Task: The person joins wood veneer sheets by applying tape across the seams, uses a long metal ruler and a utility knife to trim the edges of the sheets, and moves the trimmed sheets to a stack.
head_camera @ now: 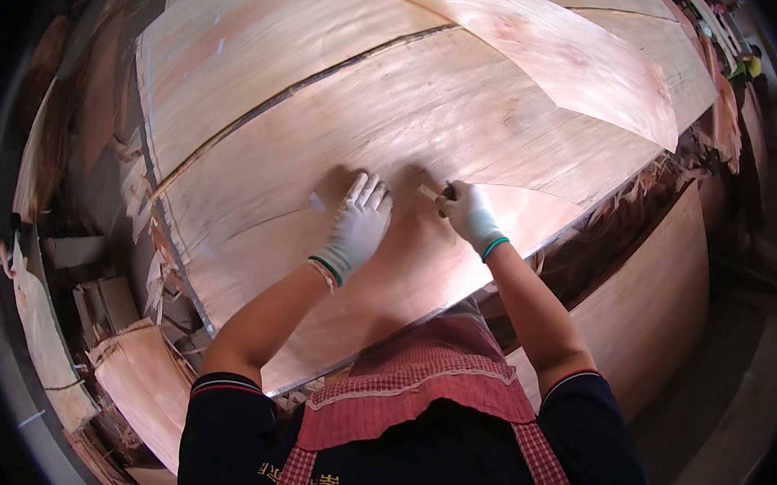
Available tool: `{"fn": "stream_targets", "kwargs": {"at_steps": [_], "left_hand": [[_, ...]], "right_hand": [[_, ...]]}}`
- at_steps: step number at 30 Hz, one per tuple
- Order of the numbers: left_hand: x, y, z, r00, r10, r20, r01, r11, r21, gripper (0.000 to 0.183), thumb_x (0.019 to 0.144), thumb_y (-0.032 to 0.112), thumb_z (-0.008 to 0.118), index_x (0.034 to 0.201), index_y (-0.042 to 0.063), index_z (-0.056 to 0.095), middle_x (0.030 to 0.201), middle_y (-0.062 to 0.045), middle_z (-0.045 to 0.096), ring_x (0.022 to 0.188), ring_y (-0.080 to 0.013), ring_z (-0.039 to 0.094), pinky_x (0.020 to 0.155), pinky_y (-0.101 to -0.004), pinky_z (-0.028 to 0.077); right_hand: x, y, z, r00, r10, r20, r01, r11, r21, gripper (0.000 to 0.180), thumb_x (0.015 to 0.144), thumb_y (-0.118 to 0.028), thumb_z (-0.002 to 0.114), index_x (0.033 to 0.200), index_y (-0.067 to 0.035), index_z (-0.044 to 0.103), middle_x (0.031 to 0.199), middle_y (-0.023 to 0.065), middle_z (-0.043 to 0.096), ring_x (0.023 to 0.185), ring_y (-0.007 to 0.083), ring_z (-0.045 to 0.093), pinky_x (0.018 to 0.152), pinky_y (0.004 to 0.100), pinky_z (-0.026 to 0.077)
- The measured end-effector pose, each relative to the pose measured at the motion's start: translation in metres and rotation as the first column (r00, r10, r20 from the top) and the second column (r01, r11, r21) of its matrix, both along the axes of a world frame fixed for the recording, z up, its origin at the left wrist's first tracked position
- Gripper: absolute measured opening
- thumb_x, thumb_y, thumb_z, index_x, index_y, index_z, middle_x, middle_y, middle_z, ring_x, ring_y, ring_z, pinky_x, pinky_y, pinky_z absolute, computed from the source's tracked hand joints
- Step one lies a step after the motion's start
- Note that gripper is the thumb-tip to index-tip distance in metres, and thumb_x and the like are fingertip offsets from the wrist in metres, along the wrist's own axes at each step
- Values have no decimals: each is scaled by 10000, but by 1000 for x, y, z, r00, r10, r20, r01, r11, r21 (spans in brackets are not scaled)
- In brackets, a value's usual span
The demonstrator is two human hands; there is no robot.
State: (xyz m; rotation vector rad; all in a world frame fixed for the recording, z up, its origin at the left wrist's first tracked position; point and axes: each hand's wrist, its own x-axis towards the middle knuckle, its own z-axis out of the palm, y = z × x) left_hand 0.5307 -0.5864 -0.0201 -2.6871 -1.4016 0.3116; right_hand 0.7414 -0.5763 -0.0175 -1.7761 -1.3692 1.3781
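Broad sheets of pale wood veneer [384,114] lie in front of me on a flat surface with a straight edge. My left hand [361,224], in a white glove with a green cuff, rests palm down on the veneer, holding nothing. To its right, my right hand [466,211], gloved alike, pinches a small pale strip [427,192] just over the sheet. I cannot tell whether the strip is tape or a blade. A short piece of whitish tape [317,202] sticks to the veneer left of my left hand.
A loose veneer sheet [550,58] lies across the top right. A dark ragged seam [305,84] crosses the sheets. Veneer scraps [621,198] bunch below the right edge, beside a leaning veneer sheet [648,294]. Another person [0,252] is at the far left.
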Motion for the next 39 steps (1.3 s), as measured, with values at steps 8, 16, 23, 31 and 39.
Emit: {"fn": "stream_targets", "kwargs": {"at_steps": [8, 16, 23, 31, 39], "left_hand": [[71, 11, -19, 974, -223, 39, 223, 975, -9, 523, 966, 378, 382, 1368, 50, 444, 1497, -124, 325, 1401, -255, 259, 1173, -408, 117], [178, 15, 16, 977, -179, 116, 186, 981, -52, 594, 863, -5, 437, 1438, 46, 301, 1534, -87, 249, 1423, -201, 214, 1179, -365, 153], [251, 4, -25, 965, -258, -53, 257, 966, -22, 524, 916, 154, 377, 1427, 45, 334, 1498, -130, 314, 1386, -261, 287, 1160, -412, 180], [288, 7, -11, 958, -136, 253, 161, 984, -81, 522, 883, 44, 407, 1403, 71, 380, 1453, -106, 390, 1370, -265, 323, 1170, -382, 204], [353, -7, -39, 935, -349, 64, 351, 936, -26, 525, 928, 184, 372, 1434, 48, 337, 1503, -114, 313, 1398, -259, 269, 1170, -437, 136]], "right_hand": [[43, -9, -3, 932, 19, 363, -166, 911, 379, 198, 844, -100, 649, 1016, -4, 626, 864, 220, 655, 772, 295, 630, 708, 392, 496], [182, 13, -30, 964, -107, 243, 117, 993, -30, 218, 848, -136, 663, 982, 33, 635, 742, 117, 656, 648, 165, 581, 586, 307, 471], [185, -16, -13, 916, -215, 338, 204, 977, 70, 330, 836, -58, 633, 1146, 48, 591, 981, 209, 672, 880, 285, 649, 761, 353, 504], [249, -40, -27, 846, -533, 30, 534, 844, -56, 398, 938, -278, 571, 1112, 80, 582, 826, 215, 671, 724, 275, 648, 623, 361, 515], [271, -59, -60, 827, -506, 245, 471, 861, 190, 303, 850, -149, 625, 1139, -59, 631, 982, 242, 657, 905, 355, 654, 779, 401, 535]]}}
